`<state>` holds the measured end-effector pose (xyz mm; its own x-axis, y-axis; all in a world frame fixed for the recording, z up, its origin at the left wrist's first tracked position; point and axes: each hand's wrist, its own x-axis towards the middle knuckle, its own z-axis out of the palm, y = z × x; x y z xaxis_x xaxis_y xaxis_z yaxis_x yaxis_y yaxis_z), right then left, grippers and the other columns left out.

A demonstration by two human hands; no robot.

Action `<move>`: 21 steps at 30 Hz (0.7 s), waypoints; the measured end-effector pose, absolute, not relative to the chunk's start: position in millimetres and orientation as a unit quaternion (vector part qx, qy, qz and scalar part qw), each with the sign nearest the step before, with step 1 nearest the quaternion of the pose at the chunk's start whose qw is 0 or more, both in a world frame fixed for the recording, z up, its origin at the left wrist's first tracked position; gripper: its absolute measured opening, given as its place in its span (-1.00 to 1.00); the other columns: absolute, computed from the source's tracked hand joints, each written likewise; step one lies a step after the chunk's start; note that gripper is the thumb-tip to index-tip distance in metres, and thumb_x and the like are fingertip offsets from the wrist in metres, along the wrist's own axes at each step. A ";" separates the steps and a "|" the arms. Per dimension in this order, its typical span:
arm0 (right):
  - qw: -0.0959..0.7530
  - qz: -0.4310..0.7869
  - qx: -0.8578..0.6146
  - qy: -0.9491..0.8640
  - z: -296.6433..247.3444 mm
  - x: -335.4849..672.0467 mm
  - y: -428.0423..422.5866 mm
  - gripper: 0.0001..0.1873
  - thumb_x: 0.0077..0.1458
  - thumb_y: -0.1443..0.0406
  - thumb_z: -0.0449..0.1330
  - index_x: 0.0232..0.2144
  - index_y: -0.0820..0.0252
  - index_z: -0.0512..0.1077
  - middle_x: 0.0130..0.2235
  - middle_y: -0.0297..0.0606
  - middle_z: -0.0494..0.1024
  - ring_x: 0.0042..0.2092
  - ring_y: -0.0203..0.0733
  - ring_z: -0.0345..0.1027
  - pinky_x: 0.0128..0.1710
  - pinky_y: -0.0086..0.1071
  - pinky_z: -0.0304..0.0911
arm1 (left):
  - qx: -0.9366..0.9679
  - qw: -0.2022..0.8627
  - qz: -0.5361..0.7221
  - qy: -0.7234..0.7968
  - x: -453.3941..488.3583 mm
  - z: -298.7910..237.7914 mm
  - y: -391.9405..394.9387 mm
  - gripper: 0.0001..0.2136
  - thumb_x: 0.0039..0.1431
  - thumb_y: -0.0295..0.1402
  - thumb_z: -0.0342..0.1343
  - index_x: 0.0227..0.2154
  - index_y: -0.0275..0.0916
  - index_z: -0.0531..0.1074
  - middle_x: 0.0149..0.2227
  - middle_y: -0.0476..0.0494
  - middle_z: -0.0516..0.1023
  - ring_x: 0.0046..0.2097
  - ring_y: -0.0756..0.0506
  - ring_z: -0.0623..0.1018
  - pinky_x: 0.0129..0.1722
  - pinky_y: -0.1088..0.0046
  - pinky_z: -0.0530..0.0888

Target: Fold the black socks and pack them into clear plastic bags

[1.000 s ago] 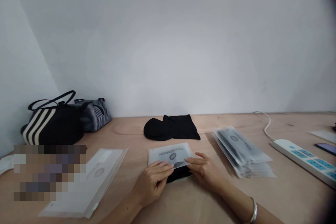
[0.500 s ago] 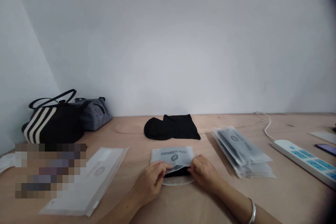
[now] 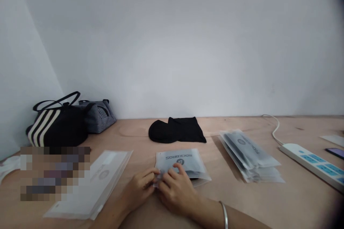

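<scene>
In front of me a frosted plastic zip bag (image 3: 193,164) printed "ROCKBROS" lies flat, its lettering upside down to me. Folded black fabric shows through it and at its near right edge. My left hand (image 3: 142,186) pinches the bag's near left corner. Close beside it, my right hand (image 3: 176,191) has its fingers curled over the same corner, with one finger lifted above the logo. Between the two hands the bag's edge is mostly hidden. Beyond the bag lies a black cloth piece (image 3: 178,130), one end rounded and the other square.
Filled frosted bags (image 3: 248,154) lie stacked on the right, near a white power strip (image 3: 311,162) and a phone (image 3: 335,152). Flat bags (image 3: 88,186) lie at left, beside a blurred patch. A black bag (image 3: 63,127) and a striped bag (image 3: 98,118) stand by the wall.
My right hand has moved left from the bag's right side to its near left corner. The bag's opening, earlier held apart over the black fabric, now lies flatter. My left hand shifted slightly left.
</scene>
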<state>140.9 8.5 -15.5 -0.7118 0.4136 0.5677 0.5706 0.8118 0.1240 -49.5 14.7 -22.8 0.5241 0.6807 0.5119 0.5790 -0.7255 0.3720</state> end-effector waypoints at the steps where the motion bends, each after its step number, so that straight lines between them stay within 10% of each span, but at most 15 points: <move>1: 0.268 -0.159 -0.263 -0.913 -18.0 133.2 9.5 -0.89 0.08 0.32 0.02 -0.37 0.18 0.35 -0.35 -0.25 0.43 -0.27 -0.17 0.20 -0.06 -0.09 0.01 | 0.871 0.095 0.326 0.356 -48.2 -22.2 14.7 -0.83 0.01 -0.55 -0.12 -0.49 -0.17 0.32 -0.26 -0.03 0.50 -0.24 -0.01 0.50 -0.25 0.51 0.45; 21: 0.264 -0.146 -0.387 -0.872 -19.0 274.8 0.2 -0.90 -0.04 0.39 0.01 -0.55 0.18 0.27 -0.48 -0.30 0.30 -0.34 -0.20 0.13 -0.12 -0.15 -0.03 | 0.867 0.124 0.310 0.369 -46.4 -19.8 14.7 -0.82 0.01 -0.55 -0.12 -0.62 -0.21 0.24 -0.23 -0.09 0.49 -0.24 -0.03 0.52 -0.30 0.49 0.44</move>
